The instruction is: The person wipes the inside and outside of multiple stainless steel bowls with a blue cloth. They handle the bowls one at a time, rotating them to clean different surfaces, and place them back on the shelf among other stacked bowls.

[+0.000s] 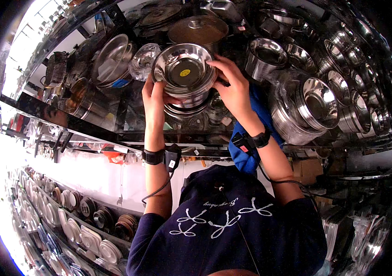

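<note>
A stack of shiny stainless steel bowls (197, 57) is between my hands, the top one bearing a yellow oval sticker (185, 72) on its inner bottom. My left hand (155, 91) grips the stack's left side, thumb against the rim and fingers reaching underneath. On the opposite side, my right hand (231, 79) holds the rim with its fingers and thumb. Beneath the stack, more round metal ware (185, 112) shows in part; whether the two touch is hard to tell. A blue cloth (244, 162) hangs beside my right forearm.
Plastic-wrapped bowls (143, 62) stand left of the stack, with a lidded pan (199, 31) behind. Steel pots (266, 55) and wrapped bowl stacks (316, 103) crowd the right. The dark shelf edge (89, 129) runs before me. Plates (89, 239) fill racks at lower left.
</note>
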Demonstrator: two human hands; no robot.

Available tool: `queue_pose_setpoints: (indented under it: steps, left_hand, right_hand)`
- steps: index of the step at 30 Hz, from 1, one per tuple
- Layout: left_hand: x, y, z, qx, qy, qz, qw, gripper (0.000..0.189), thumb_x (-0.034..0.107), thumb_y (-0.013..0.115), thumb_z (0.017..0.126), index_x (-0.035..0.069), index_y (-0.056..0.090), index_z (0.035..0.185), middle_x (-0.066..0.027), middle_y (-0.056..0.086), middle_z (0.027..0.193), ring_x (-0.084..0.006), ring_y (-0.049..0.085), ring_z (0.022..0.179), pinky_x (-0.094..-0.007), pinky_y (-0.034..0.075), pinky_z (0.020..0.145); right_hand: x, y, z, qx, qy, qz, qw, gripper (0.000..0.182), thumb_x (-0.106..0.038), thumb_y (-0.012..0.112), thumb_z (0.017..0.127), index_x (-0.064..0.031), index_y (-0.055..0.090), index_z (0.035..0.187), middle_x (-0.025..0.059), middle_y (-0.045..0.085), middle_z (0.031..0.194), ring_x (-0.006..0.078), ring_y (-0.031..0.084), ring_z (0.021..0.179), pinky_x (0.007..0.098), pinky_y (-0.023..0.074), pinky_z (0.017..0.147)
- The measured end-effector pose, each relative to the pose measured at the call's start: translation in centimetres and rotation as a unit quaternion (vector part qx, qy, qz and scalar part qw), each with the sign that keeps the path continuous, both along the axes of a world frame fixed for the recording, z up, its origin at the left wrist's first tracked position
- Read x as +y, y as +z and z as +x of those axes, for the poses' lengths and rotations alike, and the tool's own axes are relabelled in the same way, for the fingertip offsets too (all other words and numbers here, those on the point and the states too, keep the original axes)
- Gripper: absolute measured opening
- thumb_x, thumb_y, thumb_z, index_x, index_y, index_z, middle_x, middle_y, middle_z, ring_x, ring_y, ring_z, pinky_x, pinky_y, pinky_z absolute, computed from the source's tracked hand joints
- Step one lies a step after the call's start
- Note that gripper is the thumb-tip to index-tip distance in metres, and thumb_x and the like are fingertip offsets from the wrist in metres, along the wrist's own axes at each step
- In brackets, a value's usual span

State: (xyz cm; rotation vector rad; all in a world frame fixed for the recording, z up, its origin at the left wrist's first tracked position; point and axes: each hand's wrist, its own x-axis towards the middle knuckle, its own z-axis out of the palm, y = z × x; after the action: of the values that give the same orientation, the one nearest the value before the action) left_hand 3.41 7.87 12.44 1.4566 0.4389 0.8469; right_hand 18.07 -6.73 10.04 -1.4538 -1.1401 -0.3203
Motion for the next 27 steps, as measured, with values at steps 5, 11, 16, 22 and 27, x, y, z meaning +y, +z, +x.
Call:
queue_pose_setpoints:
  steps: [5,11,16,22,27]
  left_hand:
    - [2.0,-1.3,0.4,0.038,0.002,-0.008,0.999,0.034,0.018,0.047,0.094,-0.004,0.057,0.118,-0.0109,0.067,0.085,-0.0194,0.066,0.055,-0.0245,0.049,0.043]
    - [1.9,-1.2,0.3,0.039,0.017,-0.003,0.999,0.030,0.014,0.049,0.093,-0.003,0.061,0.115,-0.0062,0.064,0.076,-0.0109,0.055,0.047,-0.0230,0.039,0.041]
    - [2.0,-1.4,0.3,0.076,0.045,0.039,0.995,0.029,0.016,0.052,0.094,-0.002,0.063,0.114,-0.0036,0.063,0.074,-0.0057,0.046,0.048,-0.0230,0.035,0.043]
    - [1.9,-2.0,0.3,0.087,0.041,0.049,0.994,0.029,0.018,0.054,0.094,0.000,0.062,0.116,-0.0022,0.063,0.075,-0.0045,0.047,0.050,-0.0236,0.036,0.044]
    - [2.2,-2.3,0.2,0.079,0.034,0.041,0.995,0.027,0.017,0.053,0.095,-0.001,0.062,0.113,-0.0025,0.062,0.072,-0.0052,0.047,0.046,-0.0231,0.035,0.042]
  right_hand:
    - [1.0,-1.0,0.7,0.010,0.021,-0.004,1.000,0.059,0.008,0.073,0.071,-0.0114,0.060,0.126,0.0176,0.064,0.122,0.0348,0.063,0.112,0.0389,0.0548,0.089]
    - [0.5,-0.4,0.5,0.000,0.027,-0.038,0.999,0.065,0.006,0.070,0.076,-0.0140,0.054,0.136,0.0188,0.060,0.130,0.0365,0.061,0.115,0.0406,0.0529,0.093]
    - [0.0,-0.2,0.1,-0.017,0.041,-0.091,0.995,0.072,0.007,0.064,0.082,-0.0104,0.040,0.148,0.0189,0.048,0.144,0.0365,0.051,0.129,0.0403,0.0455,0.105]
    - [-0.3,-0.8,0.2,-0.040,0.066,-0.096,0.992,0.073,0.002,0.052,0.085,-0.0041,0.027,0.153,0.0232,0.038,0.151,0.0405,0.041,0.137,0.0432,0.0360,0.112]
    - [-0.4,-1.2,0.5,-0.074,0.037,-0.144,0.986,0.078,0.001,0.051,0.083,-0.0049,0.022,0.155,0.0242,0.037,0.151,0.0437,0.038,0.137,0.0441,0.0333,0.114]
